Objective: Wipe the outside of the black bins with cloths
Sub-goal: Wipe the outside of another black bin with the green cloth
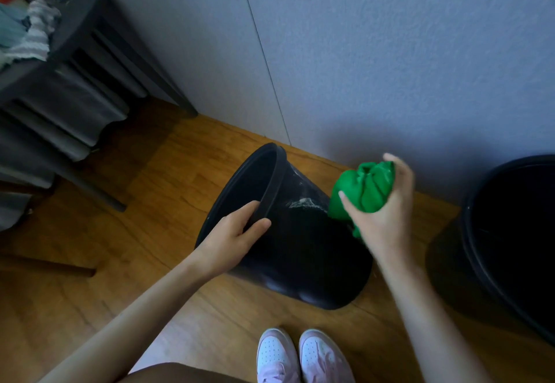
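Observation:
A black bin (303,250) is tipped over towards the left on the wooden floor, its mouth facing left and its base near my feet. My left hand (232,237) grips its rim, fingers inside and thumb on the outer wall. A wet streak shows on the bin's upper side. My right hand (383,211) holds a bunched green cloth (365,189) against or just above the bin's right side. A second black bin (510,238) stands upright at the right edge.
A grey-blue wall runs behind the bins. A dark slatted table (87,52) with cloths and clutter on top stands at the left, with its legs reaching the floor. My two pale shoes (303,355) are at the bottom centre.

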